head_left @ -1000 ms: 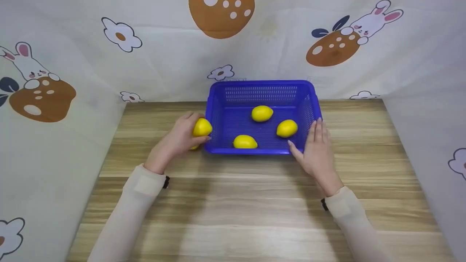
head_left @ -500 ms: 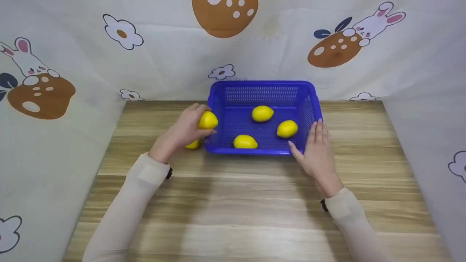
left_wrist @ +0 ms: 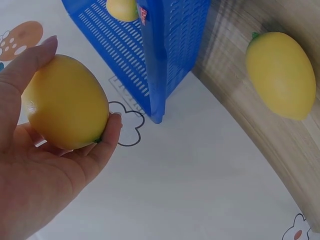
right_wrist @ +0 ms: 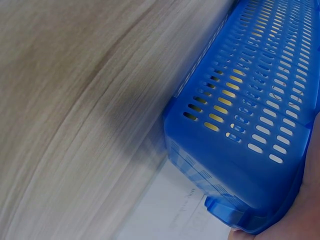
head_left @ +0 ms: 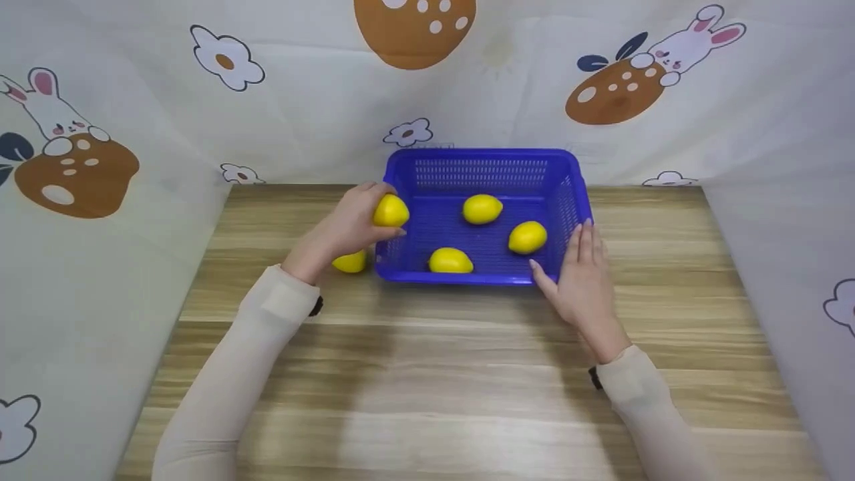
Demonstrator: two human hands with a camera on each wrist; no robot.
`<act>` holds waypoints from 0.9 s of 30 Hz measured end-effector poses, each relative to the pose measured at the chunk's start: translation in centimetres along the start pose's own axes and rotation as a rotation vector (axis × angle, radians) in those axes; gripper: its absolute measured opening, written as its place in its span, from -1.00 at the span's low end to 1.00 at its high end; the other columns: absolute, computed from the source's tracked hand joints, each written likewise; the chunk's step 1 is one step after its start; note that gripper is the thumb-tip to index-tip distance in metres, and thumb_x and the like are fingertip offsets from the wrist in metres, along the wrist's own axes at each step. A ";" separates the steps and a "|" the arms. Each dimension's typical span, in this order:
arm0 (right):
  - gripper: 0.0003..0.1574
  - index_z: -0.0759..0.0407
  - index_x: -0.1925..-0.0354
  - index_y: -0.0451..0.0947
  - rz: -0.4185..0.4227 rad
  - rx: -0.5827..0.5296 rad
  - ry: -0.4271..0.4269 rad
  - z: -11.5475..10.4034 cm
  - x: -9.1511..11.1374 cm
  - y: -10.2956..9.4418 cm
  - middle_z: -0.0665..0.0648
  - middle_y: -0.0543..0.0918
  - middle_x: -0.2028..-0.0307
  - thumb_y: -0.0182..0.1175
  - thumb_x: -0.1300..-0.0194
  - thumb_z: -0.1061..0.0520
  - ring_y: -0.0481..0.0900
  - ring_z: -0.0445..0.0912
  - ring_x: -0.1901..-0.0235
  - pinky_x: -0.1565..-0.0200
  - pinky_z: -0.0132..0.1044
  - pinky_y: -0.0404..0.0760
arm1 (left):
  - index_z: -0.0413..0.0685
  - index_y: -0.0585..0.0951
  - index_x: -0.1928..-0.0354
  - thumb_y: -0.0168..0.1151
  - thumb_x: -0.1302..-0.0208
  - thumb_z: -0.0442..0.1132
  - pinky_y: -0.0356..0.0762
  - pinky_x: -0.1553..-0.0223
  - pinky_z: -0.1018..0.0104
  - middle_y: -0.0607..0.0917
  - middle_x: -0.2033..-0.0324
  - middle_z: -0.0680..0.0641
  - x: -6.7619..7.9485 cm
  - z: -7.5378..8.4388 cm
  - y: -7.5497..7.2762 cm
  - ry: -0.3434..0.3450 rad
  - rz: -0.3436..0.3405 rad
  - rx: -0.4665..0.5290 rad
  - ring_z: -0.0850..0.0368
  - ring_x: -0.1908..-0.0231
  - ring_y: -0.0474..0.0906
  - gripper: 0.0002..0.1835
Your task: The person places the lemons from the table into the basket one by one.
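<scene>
My left hand (head_left: 351, 217) grips a yellow lemon (head_left: 391, 211) over the left rim of a blue plastic basket (head_left: 481, 277). In the left wrist view, the thumb and fingers curl round this lemon (left_wrist: 67, 102), whose green stem tip shows. Three more lemons lie inside the basket: one toward the back (head_left: 482, 209), another at the right (head_left: 528, 238), and a third by the front wall (head_left: 451, 260). My right hand (head_left: 584, 284) rests on the basket's right front corner, fingers straight along the rim. One lemon (head_left: 350, 261) sits on the table outside, left of the basket, partly behind my left wrist.
The wood-grain table (head_left: 441, 374) spreads in front of the basket. A pale printed cloth (head_left: 307, 100) with rabbits and flowers hangs close behind the basket and along both sides. Slotted openings pierce the basket's side wall (right_wrist: 250, 95).
My left hand has lifted the lemon up and to the right, from beside the basket to over its left rim. The lemon left on the table is now more exposed. My right hand stays put.
</scene>
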State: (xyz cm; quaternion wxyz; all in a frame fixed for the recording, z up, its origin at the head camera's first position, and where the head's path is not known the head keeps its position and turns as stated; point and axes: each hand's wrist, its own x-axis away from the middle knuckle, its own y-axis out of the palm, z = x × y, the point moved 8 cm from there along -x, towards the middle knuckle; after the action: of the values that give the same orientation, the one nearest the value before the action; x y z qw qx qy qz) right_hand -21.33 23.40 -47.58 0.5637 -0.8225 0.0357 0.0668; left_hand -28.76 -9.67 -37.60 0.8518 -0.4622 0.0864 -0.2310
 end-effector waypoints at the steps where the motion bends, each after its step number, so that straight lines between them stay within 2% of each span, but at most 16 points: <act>1: 0.28 0.68 -0.54 -0.09 0.003 0.002 -0.002 0.0 0.0 0.0 0.66 -0.07 -0.57 0.08 -0.50 -0.35 -0.05 0.45 -0.60 -0.61 0.23 -0.09 | -0.36 0.48 -0.29 0.49 -0.33 -0.18 0.67 -0.08 -0.08 0.59 -0.11 -0.35 -0.1 0.0 0.0 -0.001 -0.002 0.000 -0.23 -0.03 0.56 -0.37; 15: 0.27 0.68 -0.54 -0.10 -0.015 0.011 0.001 -0.1 0.0 0.1 0.66 -0.10 -0.57 0.04 -0.51 -0.35 -0.07 0.47 -0.59 -0.61 0.24 -0.10 | -0.33 0.46 -0.30 0.48 -0.34 -0.17 0.67 -0.09 -0.07 0.63 -0.09 -0.33 -1.4 0.9 -0.5 0.011 -0.031 0.009 -0.22 -0.01 0.58 -0.38; 27: 0.27 0.68 -0.54 -0.11 -0.025 0.021 -0.002 -0.1 0.0 0.1 0.65 -0.10 -0.58 0.04 -0.52 -0.35 -0.13 0.45 -0.61 -0.62 0.23 -0.12 | -0.30 0.44 -0.35 0.49 -0.35 -0.12 0.67 -0.14 -0.01 0.57 -0.13 -0.30 -3.1 1.8 -0.5 -0.029 -0.065 -0.007 -0.18 -0.07 0.55 -0.32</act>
State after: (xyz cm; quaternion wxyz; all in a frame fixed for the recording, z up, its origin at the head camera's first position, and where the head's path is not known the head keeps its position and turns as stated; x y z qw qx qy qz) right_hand -21.38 23.29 -47.67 0.5733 -0.8167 0.0257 0.0604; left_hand -30.99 -7.12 -36.40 0.8434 -0.4711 0.0597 -0.2515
